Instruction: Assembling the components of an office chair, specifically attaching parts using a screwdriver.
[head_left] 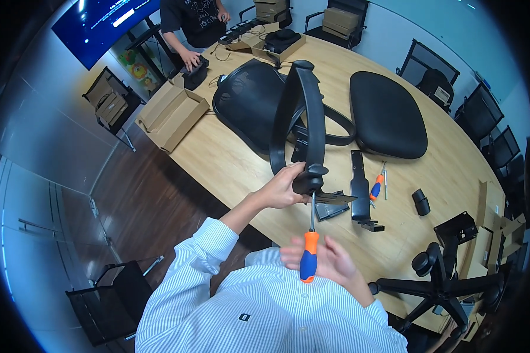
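Observation:
My left hand [281, 188] grips the lower end of a black looped chair armrest [316, 117], holding it upright above the table's near edge. A flat metal plate [338, 199] sticks out to the right beside that end. The shaft of an orange and blue screwdriver [309, 259] meets the armrest's end from below, its handle toward my chest. Just behind the handle is my right hand [335, 262], slightly blurred, fingers apart and not wrapped round it. A second looped armrest [348, 125] lies on the table behind.
The wooden table [235, 170] bears a mesh backrest [241, 97], a seat cushion [388, 115], a black metal bracket [359, 176], another screwdriver [376, 188] and a small black part [420, 202]. A wheeled base [441, 286] is at right. An open carton [174, 115] and a person [194, 26] are far left.

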The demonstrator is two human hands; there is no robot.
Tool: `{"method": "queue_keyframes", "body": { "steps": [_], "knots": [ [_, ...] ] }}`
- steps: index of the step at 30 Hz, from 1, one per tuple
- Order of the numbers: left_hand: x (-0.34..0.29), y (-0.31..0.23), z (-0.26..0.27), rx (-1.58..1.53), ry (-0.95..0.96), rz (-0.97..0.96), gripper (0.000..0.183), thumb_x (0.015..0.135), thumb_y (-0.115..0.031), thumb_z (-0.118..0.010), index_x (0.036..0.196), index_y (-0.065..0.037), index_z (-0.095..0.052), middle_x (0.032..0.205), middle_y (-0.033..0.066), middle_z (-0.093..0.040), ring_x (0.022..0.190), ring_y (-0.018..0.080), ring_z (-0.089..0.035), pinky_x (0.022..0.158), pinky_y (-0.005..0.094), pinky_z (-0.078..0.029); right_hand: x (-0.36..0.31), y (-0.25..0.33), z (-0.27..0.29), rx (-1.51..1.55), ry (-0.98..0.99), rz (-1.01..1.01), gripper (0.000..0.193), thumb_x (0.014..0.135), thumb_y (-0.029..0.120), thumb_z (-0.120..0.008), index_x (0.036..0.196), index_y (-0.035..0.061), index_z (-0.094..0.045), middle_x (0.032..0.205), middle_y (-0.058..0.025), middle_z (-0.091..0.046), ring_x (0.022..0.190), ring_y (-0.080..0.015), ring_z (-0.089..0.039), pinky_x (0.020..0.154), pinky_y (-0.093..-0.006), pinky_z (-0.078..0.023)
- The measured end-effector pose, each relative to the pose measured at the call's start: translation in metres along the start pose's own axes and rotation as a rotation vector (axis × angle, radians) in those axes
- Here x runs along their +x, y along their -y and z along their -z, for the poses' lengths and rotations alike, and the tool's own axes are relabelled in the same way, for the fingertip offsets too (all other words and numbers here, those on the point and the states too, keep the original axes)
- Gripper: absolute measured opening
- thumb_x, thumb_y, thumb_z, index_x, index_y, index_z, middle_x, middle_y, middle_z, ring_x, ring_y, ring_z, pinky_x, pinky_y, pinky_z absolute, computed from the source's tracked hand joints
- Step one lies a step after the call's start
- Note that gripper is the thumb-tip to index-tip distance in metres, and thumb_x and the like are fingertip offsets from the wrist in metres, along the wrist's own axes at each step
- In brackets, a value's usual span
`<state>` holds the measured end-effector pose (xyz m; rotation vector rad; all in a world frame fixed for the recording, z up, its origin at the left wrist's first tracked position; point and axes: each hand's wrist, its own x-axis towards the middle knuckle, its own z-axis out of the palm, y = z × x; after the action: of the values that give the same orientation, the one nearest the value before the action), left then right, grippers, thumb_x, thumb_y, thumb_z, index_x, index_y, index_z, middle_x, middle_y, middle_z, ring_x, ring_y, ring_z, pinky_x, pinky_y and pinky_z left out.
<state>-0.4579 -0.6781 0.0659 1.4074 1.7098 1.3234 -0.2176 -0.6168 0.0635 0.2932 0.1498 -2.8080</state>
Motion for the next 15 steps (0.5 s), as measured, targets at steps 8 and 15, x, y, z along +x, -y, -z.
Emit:
{"method": "queue_keyframes", "body": {
  "steps": [8, 15],
  "knots": [
    [-0.004, -0.001, 0.005, 0.231, 0.004, 0.0, 0.063, 0.064, -0.001, -0.078, 0.121, -0.004, -0.054, 0.112, 0.0122, -0.057, 0.108, 0.0291, -0.051, 0.098, 0.0371, -0.037, -0.024, -0.009, 0.024, -0.417, -0.131, 0.134, 0.057, 0.095, 0.021, -0.058, 0.138, -0.0063, -0.031, 0.111, -0.0237, -0.06, 0.103, -0.0329, -0.064, 0.092, -0.0397, -0.052],
    [0.0, 0.003, -0.003, 0.25, -0.073, -0.032, 0.053, 0.064, -0.01, -0.08, 0.11, -0.003, -0.055, 0.104, 0.0148, -0.053, 0.105, 0.0347, -0.048, 0.093, 0.0398, -0.038, -0.015, -0.003, -0.004, -0.536, -0.52, 0.285, 0.041, 0.1, 0.028, -0.045, 0.123, -0.0062, -0.045, 0.089, -0.0137, -0.061, 0.055, -0.0126, -0.054, 0.042, -0.0242, -0.045]
  ]
}}
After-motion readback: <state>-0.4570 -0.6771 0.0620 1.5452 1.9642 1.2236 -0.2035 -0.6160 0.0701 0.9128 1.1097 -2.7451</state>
